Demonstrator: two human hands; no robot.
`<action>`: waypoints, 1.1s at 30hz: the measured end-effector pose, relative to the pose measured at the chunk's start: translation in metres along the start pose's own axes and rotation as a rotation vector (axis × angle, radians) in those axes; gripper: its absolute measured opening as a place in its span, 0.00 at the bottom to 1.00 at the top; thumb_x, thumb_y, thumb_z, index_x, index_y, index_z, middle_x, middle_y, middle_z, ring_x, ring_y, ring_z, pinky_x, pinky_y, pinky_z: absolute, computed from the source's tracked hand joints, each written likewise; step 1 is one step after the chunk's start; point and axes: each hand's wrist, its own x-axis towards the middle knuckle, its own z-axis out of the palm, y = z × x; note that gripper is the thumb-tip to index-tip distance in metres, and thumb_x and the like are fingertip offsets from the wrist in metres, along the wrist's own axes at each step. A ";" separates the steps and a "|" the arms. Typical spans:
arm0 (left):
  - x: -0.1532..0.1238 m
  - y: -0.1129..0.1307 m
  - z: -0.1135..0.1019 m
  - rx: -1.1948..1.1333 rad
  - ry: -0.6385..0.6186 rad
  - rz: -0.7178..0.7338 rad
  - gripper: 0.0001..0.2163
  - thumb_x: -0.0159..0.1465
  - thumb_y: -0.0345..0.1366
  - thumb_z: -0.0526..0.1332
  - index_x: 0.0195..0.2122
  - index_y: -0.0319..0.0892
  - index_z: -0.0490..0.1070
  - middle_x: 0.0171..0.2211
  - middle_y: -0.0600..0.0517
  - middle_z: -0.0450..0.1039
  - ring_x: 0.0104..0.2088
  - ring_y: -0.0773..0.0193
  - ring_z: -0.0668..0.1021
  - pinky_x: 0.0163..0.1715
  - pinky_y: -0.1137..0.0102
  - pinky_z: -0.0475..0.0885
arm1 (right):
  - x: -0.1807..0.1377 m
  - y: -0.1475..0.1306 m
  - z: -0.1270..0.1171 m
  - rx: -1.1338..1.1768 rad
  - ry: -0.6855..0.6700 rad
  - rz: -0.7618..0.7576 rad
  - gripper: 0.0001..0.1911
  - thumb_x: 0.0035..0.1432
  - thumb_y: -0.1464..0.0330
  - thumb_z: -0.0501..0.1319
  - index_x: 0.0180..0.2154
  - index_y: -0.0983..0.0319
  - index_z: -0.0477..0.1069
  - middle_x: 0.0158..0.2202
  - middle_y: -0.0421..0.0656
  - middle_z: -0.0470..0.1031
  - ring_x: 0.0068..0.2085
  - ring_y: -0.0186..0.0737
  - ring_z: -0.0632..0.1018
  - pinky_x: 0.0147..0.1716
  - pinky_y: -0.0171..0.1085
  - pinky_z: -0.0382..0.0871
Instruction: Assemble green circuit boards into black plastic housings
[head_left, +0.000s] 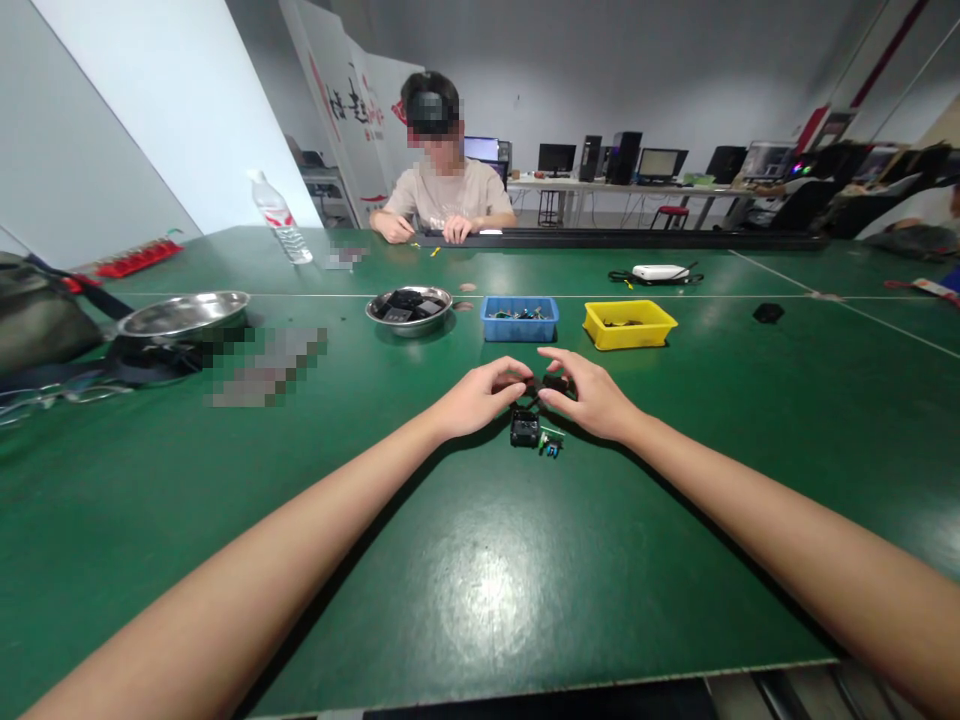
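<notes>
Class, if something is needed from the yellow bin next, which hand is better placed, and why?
Likely the right hand: the yellow bin stands beyond it, on its own side, while the left hand is farther.

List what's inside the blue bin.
The blue bin holds a jumble of small parts, some pale or shiny, too small to identify. Whatever lies beneath the upper pieces, or low behind the bin's near side, is covered and cannot be seen.
</notes>
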 end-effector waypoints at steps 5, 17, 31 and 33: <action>-0.006 0.009 -0.005 0.133 -0.085 0.036 0.20 0.71 0.52 0.56 0.54 0.42 0.71 0.54 0.43 0.78 0.56 0.51 0.79 0.59 0.55 0.72 | 0.004 0.004 0.004 -0.058 -0.093 -0.029 0.19 0.55 0.75 0.62 0.49 0.61 0.77 0.43 0.46 0.81 0.43 0.45 0.80 0.48 0.43 0.72; -0.013 0.010 -0.006 0.351 -0.175 0.177 0.45 0.52 0.57 0.74 0.63 0.42 0.55 0.63 0.36 0.63 0.65 0.40 0.69 0.66 0.45 0.65 | -0.001 0.004 -0.001 -0.104 -0.228 -0.219 0.14 0.64 0.66 0.65 0.51 0.58 0.80 0.56 0.52 0.74 0.56 0.51 0.75 0.60 0.54 0.68; -0.015 0.031 0.007 0.684 -0.262 0.324 0.11 0.70 0.45 0.62 0.44 0.43 0.76 0.48 0.44 0.76 0.49 0.52 0.77 0.54 0.57 0.70 | 0.002 0.043 -0.027 -0.334 -0.022 0.210 0.13 0.57 0.70 0.64 0.24 0.58 0.63 0.35 0.46 0.70 0.42 0.48 0.73 0.47 0.46 0.69; -0.013 0.026 0.004 0.701 -0.252 0.300 0.10 0.71 0.42 0.58 0.41 0.42 0.76 0.45 0.45 0.76 0.46 0.54 0.77 0.52 0.59 0.70 | 0.002 0.042 -0.025 -0.321 -0.019 0.217 0.15 0.58 0.68 0.65 0.23 0.57 0.62 0.35 0.45 0.70 0.42 0.48 0.73 0.47 0.46 0.69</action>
